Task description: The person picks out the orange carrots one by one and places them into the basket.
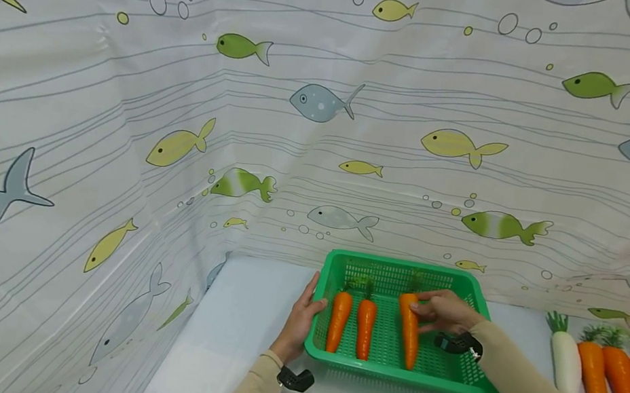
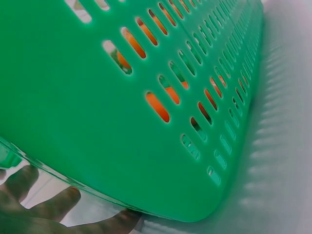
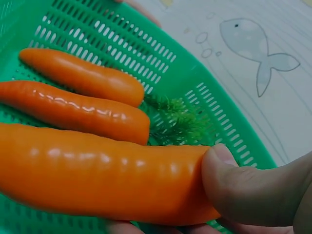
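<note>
My right hand [image 1: 447, 311] holds an orange carrot [image 1: 408, 331] near its leafy end, over the green plastic basket [image 1: 374, 368]. In the right wrist view the thumb [image 3: 234, 187] lies on the thick end of that carrot, with fingertips showing under it. Two more carrots, one at the left [image 1: 339, 321] and one beside it [image 1: 365, 328], lie side by side in the basket, green tops toward the far wall. My left hand [image 1: 297, 324] grips the basket's left side, thumb over the rim and fingers along the outside.
Right of the basket a white radish [image 1: 565, 363] lies on the white table [image 1: 250, 296], next to three carrots [image 1: 619, 385] with green tops. A fish-patterned sheet [image 1: 298, 146] hangs behind the table and along its left side.
</note>
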Action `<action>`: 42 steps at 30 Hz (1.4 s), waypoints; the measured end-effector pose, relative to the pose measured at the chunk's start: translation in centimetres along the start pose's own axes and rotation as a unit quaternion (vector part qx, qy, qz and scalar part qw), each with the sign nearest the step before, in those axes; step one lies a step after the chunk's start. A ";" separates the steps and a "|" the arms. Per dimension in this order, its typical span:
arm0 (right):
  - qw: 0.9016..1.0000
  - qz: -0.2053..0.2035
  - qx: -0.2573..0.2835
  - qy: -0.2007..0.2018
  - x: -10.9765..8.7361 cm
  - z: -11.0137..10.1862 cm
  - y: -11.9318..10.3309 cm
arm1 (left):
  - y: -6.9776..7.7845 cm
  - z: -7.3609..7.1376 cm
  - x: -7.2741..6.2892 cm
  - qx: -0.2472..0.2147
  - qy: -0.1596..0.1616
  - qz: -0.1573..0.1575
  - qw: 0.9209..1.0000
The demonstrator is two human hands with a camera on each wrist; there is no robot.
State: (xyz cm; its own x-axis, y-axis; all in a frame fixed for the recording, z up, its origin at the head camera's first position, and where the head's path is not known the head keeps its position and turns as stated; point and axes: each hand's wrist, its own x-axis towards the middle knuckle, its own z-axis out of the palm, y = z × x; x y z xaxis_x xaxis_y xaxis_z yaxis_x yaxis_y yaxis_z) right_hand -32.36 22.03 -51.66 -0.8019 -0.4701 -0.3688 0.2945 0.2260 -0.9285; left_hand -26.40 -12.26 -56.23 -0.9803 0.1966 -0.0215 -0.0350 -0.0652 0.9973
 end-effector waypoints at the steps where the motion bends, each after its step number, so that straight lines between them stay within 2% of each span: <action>1: 1.000 0.001 0.001 0.000 0.2 0.1 0.1 | 0.0 0.0 0.0 0.000 -0.001 0.000 1.000; 5: 1.000 0.010 0.013 0.010 0.9 0.7 0.3 | 0.1 -0.1 0.1 0.003 0.000 0.001 1.000; 15: 0.999 0.023 -0.016 0.026 2.2 1.9 1.7 | 0.1 0.0 -0.1 -0.004 0.002 -0.005 1.000; 28: 1.000 0.009 -0.025 0.007 3.3 2.2 1.2 | 0.0 0.1 0.1 -0.004 0.004 -0.007 1.000; 33: 0.999 0.005 -0.029 0.011 3.7 2.5 1.1 | 0.0 0.1 0.0 -0.003 0.005 -0.007 1.000; 42: 0.998 0.024 -0.050 0.028 4.2 3.1 0.8 | 0.1 0.1 0.0 0.005 0.012 -0.005 1.000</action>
State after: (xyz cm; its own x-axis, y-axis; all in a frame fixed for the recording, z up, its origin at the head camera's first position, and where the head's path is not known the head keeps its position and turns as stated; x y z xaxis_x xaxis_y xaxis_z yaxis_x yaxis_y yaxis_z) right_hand -33.90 17.61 -54.10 -0.8162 -0.4095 -0.4076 0.2829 0.3320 -0.8999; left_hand -26.40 -12.12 -56.16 -0.9841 0.1744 -0.0337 -0.0437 -0.0539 0.9976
